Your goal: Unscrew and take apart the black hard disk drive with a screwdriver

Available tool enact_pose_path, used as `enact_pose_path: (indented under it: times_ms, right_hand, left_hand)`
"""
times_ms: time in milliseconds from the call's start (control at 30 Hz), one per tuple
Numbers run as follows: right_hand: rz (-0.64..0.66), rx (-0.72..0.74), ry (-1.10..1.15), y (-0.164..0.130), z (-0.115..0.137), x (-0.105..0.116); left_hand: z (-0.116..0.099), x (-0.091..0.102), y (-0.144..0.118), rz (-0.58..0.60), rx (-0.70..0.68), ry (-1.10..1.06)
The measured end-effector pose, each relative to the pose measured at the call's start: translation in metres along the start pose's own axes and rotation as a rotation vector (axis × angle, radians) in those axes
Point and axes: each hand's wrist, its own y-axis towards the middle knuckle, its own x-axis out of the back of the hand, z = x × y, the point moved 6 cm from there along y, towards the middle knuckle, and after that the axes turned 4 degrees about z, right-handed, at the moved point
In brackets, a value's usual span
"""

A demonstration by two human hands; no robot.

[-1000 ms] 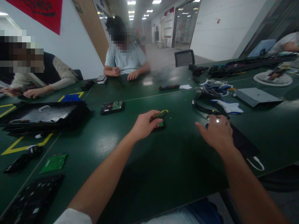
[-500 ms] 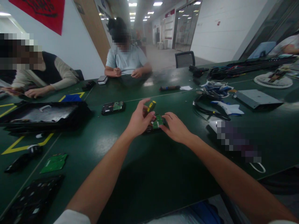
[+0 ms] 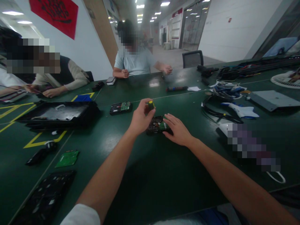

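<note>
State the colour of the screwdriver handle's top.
Yellow: the screwdriver in the left hand, head view.

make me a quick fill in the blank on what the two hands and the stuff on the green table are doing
1. The left hand grips a screwdriver whose handle is black and ____.
2. The right hand rests on a ____ lying on the green table.
3. A loose green circuit board lies to the person's ____.

Missing words: yellow; hard drive; left
</note>
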Motion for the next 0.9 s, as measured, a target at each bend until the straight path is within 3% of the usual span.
enact_pose_path:
  times_ms: [233,900]
  right_hand:
    - [0.121,0.019,0.015,-0.003,-0.006,-0.001]
    - [0.172,-0.021,0.041,0.003,0.002,0.001]
  left_hand:
    - [0.002,-0.013,-0.004,0.028,0.046,-0.056]
    - [0.001,-0.011,-0.004,0.015,0.044,-0.034]
